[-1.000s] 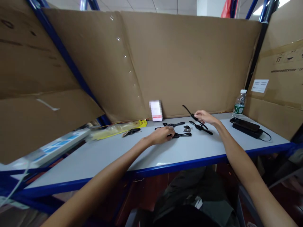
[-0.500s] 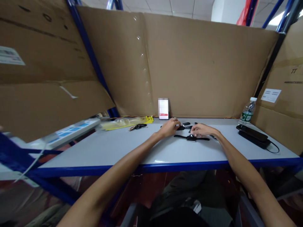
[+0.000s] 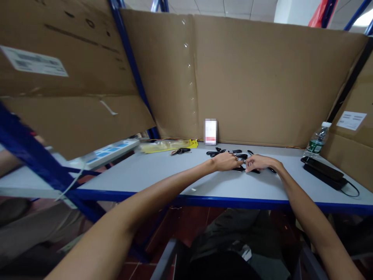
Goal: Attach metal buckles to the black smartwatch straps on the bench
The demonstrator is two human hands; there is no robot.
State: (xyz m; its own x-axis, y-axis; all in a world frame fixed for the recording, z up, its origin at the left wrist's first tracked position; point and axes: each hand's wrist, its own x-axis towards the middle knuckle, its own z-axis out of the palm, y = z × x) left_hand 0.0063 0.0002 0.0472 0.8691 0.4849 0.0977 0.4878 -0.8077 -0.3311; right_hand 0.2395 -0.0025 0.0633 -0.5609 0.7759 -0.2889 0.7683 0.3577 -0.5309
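Your slim black tools (image 3: 239,168) are lying close together before you on the pale table (image 3: 163,175), handles pointing different ways, some partly hidden.

Before you, a tall brown cardboard panel (image 3: 262,81) spans the frame's middle; a white tabletop with blue edging (image 3: 163,175) crosses below, above dark red floor tiles (image 3: 186,225).

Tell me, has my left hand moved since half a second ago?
Yes. Judged against the upright phone by the cardboard, your left hand has shifted to the right, and a little nearer you.
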